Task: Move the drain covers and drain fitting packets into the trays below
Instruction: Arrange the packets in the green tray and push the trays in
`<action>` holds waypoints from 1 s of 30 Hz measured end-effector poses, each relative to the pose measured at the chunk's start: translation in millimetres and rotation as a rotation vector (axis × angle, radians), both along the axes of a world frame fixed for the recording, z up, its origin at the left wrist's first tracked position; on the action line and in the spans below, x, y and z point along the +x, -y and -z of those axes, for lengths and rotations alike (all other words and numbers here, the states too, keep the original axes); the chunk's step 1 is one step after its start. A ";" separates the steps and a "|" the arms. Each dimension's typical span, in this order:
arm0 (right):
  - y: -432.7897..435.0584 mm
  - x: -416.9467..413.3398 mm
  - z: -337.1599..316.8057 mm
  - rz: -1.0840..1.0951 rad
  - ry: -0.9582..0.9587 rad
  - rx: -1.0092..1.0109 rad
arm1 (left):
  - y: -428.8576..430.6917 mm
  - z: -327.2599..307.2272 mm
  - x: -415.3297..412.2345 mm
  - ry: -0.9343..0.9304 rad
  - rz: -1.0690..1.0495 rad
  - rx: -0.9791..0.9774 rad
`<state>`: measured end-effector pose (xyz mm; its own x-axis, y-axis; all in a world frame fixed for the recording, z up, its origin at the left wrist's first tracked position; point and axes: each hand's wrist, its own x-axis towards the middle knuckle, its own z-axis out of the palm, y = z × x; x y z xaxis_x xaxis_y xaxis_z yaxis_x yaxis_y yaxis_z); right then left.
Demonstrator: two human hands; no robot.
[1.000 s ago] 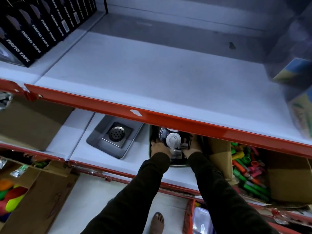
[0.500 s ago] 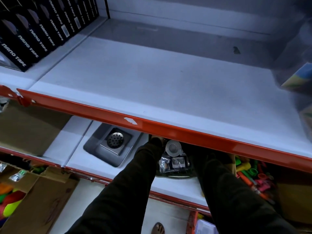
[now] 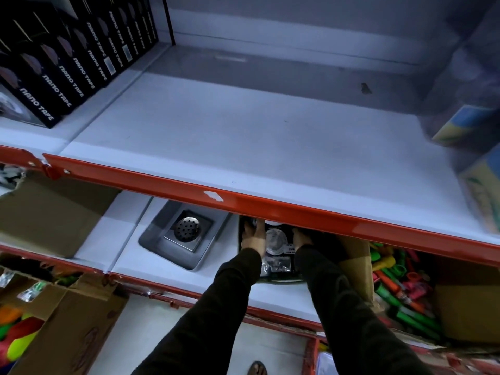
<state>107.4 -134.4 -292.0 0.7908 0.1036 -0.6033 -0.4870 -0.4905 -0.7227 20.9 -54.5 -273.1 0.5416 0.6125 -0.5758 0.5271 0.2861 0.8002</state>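
A square steel drain cover [image 3: 187, 230] lies in a grey tray [image 3: 151, 240] on the lower shelf. To its right stands a black tray [image 3: 281, 280] with clear drain fitting packets [image 3: 276, 246] in it, one showing a round white part. My left hand [image 3: 253, 236] lies against the left side of the packets and my right hand [image 3: 301, 238] against the right side, both inside the black tray. The red edge of the upper shelf hides my fingertips and the back of the tray.
The red front edge [image 3: 270, 209] of the white upper shelf overhangs both trays. Black nano tape boxes [image 3: 67, 66] stand at upper left. A cardboard box [image 3: 51, 212] sits left of the grey tray, and a box of coloured items [image 3: 400, 288] to the right.
My hands went deeper under the upper shelf with the packets, then drew back a little. They now rest on either side of the packets in the black tray.
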 end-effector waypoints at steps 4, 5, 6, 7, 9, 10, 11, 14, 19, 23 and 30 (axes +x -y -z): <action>9.2 -9.9 -8.5 0.009 0.092 -0.016 | -5.7 -2.9 -18.4 0.119 -0.036 0.126; 13.7 -14.1 -9.8 -0.057 0.131 -0.071 | -6.5 -6.0 -27.7 0.125 -0.036 0.156; 18.8 -22.3 -11.0 -0.139 0.178 -0.155 | -9.6 -8.5 -39.4 0.114 -0.025 0.198; 24.2 -30.4 -8.9 -0.215 0.233 -0.267 | -14.0 -11.0 -50.7 0.112 -0.001 0.278; 31.9 -54.5 -9.0 -0.366 0.359 -0.560 | -28.4 -14.7 -78.4 0.066 0.103 0.511; 33.1 -67.5 -8.2 -0.449 0.434 -0.662 | -38.0 -14.7 -92.3 -0.022 0.176 0.679; 33.1 -82.6 -7.7 -0.533 0.510 -0.710 | -48.6 -12.5 -107.0 -0.143 0.256 0.847; 26.0 -126.0 -5.8 -0.776 0.618 -0.678 | -71.6 0.1 -146.8 -0.526 0.448 0.995; 8.8 -172.9 -4.2 -0.869 0.620 -0.736 | -79.5 19.3 -184.5 -0.582 0.760 0.996; -1.7 -196.5 -5.9 -0.878 0.547 -0.703 | -73.5 15.2 -195.9 -0.499 0.879 0.957; -13.3 -235.0 -10.0 -0.887 0.517 -0.675 | -58.4 4.0 -214.3 -0.507 0.982 0.966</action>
